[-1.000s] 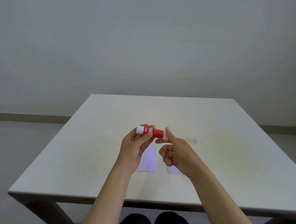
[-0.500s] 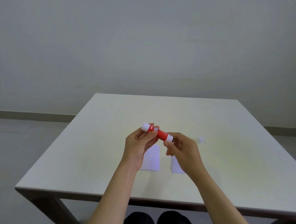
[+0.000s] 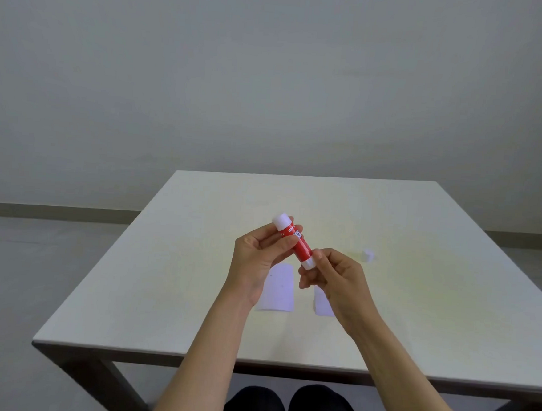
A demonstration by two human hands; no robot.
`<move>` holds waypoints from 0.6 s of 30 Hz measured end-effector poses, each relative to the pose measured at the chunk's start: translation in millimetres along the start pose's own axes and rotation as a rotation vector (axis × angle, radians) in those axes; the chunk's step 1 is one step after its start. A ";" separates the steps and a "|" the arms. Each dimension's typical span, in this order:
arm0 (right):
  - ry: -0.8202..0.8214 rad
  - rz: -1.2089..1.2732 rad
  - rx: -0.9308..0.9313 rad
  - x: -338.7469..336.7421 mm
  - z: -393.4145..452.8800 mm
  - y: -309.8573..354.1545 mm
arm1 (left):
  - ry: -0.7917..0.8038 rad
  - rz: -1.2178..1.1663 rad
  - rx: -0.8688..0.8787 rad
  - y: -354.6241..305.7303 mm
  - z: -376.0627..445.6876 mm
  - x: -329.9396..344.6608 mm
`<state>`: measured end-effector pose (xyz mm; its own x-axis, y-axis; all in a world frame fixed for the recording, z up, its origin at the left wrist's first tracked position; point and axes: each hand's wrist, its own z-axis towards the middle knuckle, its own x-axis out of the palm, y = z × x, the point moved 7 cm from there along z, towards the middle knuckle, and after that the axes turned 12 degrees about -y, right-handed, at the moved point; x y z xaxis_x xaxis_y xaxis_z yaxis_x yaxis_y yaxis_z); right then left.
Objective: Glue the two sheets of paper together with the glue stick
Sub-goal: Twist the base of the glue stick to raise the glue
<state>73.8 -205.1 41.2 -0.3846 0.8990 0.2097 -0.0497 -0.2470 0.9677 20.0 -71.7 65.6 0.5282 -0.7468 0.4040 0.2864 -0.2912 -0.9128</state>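
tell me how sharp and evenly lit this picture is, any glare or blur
Head view: soft, even light, no glare; faint shadows under the table; the glue stick label is blurred and unreadable; the small white object is fuzzy; wide-angle lens splays the table edges.

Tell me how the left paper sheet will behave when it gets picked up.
The left paper sheet looks thin and lies flat on the table, so it will probably flop and bend. It seems very light, likely sliding if nudged. Lifting an edge may be fiddly.

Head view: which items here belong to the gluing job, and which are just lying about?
Job items:
red glue stick with white ends, held by left hand and right hand
left white paper sheet
right white paper sheet

Lying about:
small white object on beige table, possibly a cap
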 end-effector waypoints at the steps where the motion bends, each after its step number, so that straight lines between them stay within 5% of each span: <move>1: 0.003 -0.026 -0.028 -0.4 -0.1 3.1 | -0.011 -0.006 0.004 -0.4 0.4 -0.9; 7: 0.002 -0.180 -0.023 3.6 -0.8 4.0 | -0.069 -0.028 0.005 2.5 1.8 -5.5; 12: 0.020 0.097 0.467 11.6 -8.9 -19.9 | -0.054 -0.008 -0.006 6.7 0.4 -2.5; 18: -0.053 0.003 0.128 9.5 -7.0 -7.9 | -0.136 -0.041 0.000 8.7 1.8 -8.5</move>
<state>64.1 -197.1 34.7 -0.3355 0.9168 0.2168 0.0707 -0.2050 0.9762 19.5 -66.8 54.4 0.6197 -0.6461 0.4456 0.3100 -0.3200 -0.8953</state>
